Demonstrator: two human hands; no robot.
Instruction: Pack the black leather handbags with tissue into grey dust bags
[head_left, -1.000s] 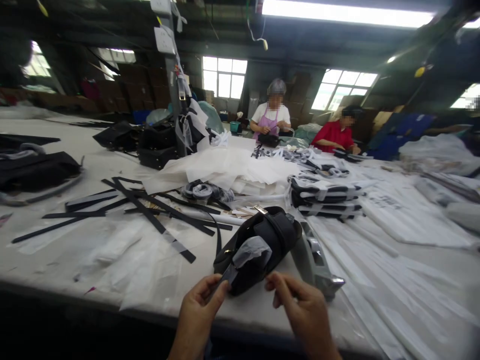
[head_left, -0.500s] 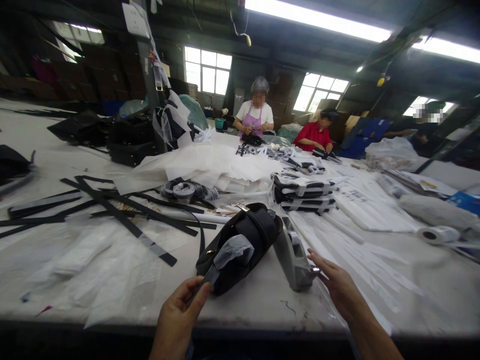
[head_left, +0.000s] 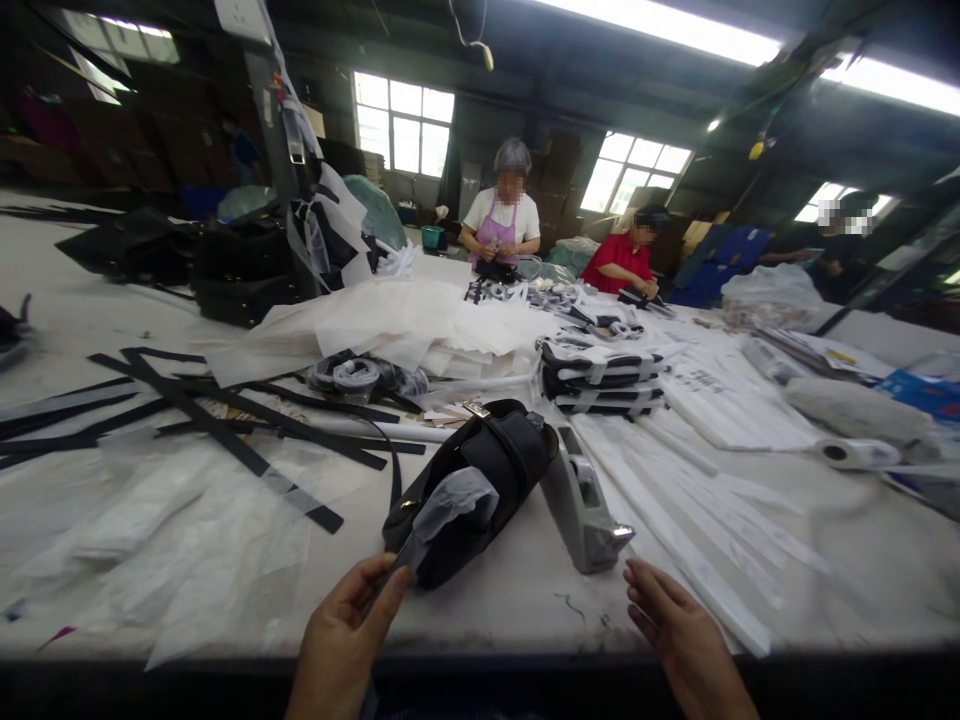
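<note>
Beside a rounded black handbag (head_left: 504,450) on a white table (head_left: 510,618), pinching a flat grey strip (head_left: 411,550) in the left hand (head_left: 351,612); holding the right hand (head_left: 684,622) half-curled near a grey tape dispenser (head_left: 576,512), unclear if gripping.

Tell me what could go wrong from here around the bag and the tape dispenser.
The right hand is close to the metal tip of the grey tape dispenser; if that edge is sharp, it might nick a finger. The left hand pinches a strip at the black bag, so a hard pull could drag the bag askew.
</note>
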